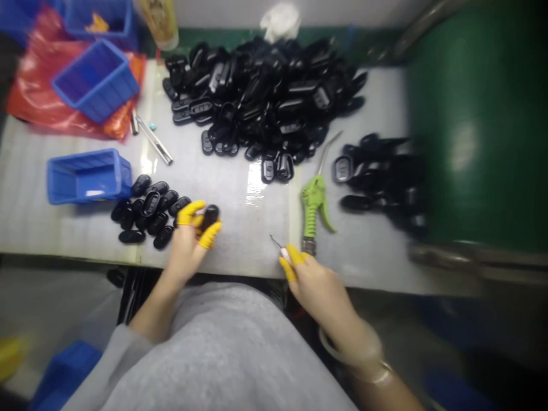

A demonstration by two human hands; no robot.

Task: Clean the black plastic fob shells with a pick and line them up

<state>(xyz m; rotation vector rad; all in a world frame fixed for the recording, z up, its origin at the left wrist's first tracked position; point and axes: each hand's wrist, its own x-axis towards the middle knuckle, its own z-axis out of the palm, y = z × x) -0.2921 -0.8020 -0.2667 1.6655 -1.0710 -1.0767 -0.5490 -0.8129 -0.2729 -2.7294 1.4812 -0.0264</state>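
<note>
My left hand [190,240], with yellow finger cots, is closed around a small black oval plastic shell [210,216]. Just left of that hand lies a small group of similar black shells [150,204]. My right hand [310,279], also in yellow finger cots, grips a slim tool with a thin dark metal tip [276,241]; its exact kind does not show. The tip points up and left, apart from the shell. Close to the right hand lies a green air blow gun [312,205], its thin nozzle directed away from me.
A large heap of black shells [265,91] covers the back of the table [240,245], and a smaller heap [385,177] lies at right. Blue bins [88,193] and a red plastic bag [34,97] are at left, near a utility knife [154,140]. White crumpled material [281,21] sits behind.
</note>
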